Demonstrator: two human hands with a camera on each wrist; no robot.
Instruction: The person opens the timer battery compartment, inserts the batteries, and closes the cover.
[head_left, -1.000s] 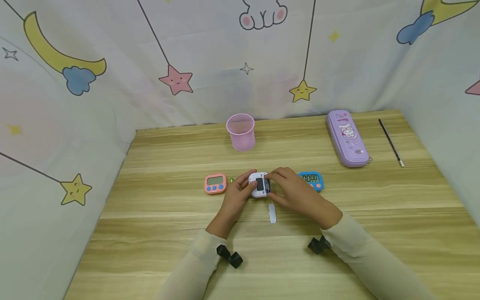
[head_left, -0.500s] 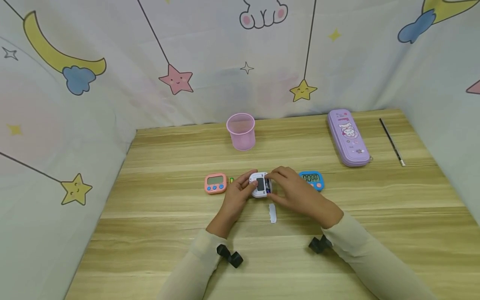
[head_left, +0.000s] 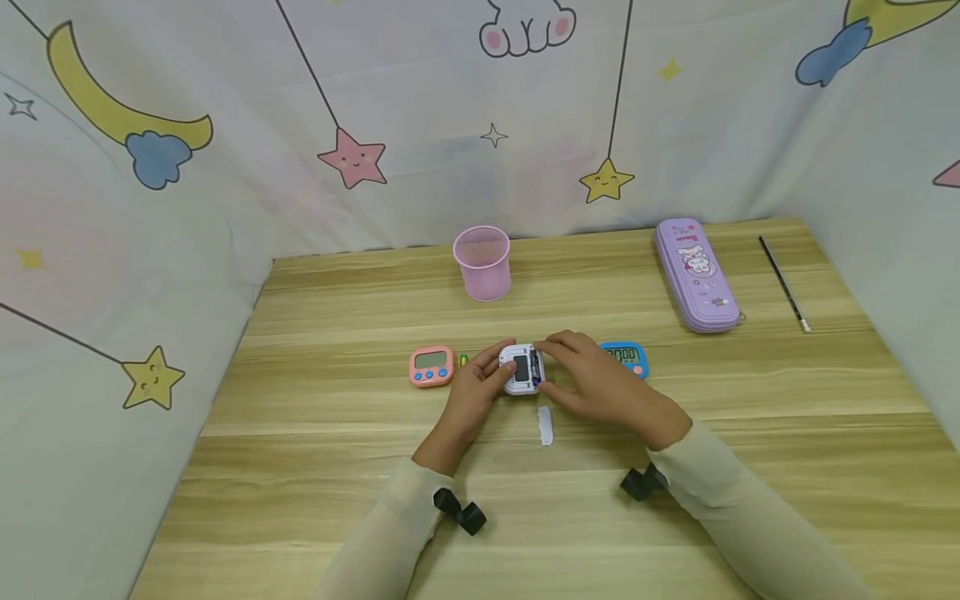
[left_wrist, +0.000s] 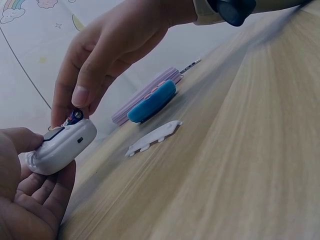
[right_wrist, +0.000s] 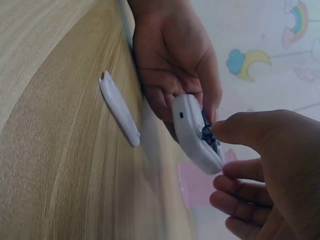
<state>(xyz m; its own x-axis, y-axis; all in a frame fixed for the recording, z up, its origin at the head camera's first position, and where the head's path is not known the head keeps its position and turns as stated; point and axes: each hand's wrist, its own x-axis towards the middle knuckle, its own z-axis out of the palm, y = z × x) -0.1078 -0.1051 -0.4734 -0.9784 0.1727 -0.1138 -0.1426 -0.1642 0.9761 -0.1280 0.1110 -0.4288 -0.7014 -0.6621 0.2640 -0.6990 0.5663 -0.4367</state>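
My left hand [head_left: 471,393] grips a white digital timer [head_left: 514,382], its back facing up and the thumb lying over it. The battery slot along the timer's right side is uncovered, and a dark blue battery [head_left: 536,367] shows in it. My right hand [head_left: 600,382] holds that battery between thumb and index finger, one at each end. In the left wrist view the battery's end [left_wrist: 76,115] sticks up just under the right thumb. Below the timer, the white battery cover [head_left: 545,427] lies on the table.
A pink timer [head_left: 431,367] and a green battery [head_left: 463,361] lie beside my left hand. Behind my right hand is a blue timer [head_left: 634,358]. Farther back are a pink cup [head_left: 486,279], a purple pencil case [head_left: 695,275] and a pencil [head_left: 783,283].
The battery, seen tilted a second ago, now lies flatter in the slot. My right hand has shifted slightly right, showing more of the slot. The left hand keeps its hold.
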